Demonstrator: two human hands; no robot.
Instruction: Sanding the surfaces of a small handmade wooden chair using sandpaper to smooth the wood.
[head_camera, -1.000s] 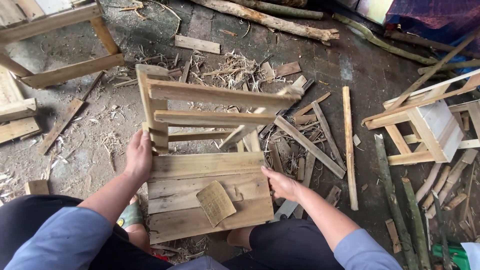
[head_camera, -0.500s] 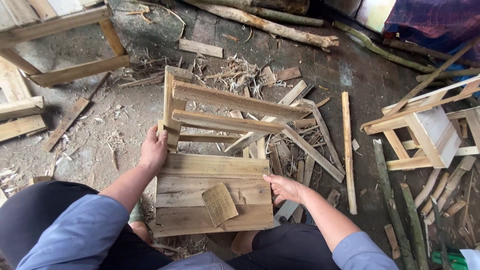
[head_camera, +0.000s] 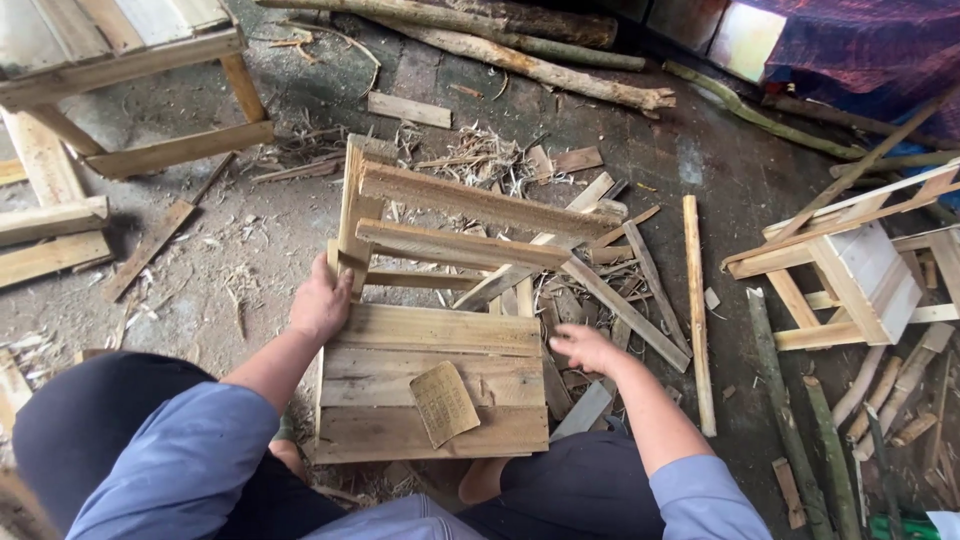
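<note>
- Stool (head_camera: 440, 330), unfinished bare wood, lies tipped on its side at centre frame, plank seat toward me, legs pointing to the upper frame.
- My left hand (head_camera: 320, 300) is clamped on the seat's upper left corner at a leg.
- My right hand (head_camera: 585, 348) hovers open, just off the seat's right edge, over loose slats (head_camera: 625, 310).
- Small wooden block (head_camera: 443, 402) rests on the seat.

Tan rectangular label (head_camera: 444, 402), tilted, lying on the wooden seat boards (head_camera: 400, 385), text illegible
</note>
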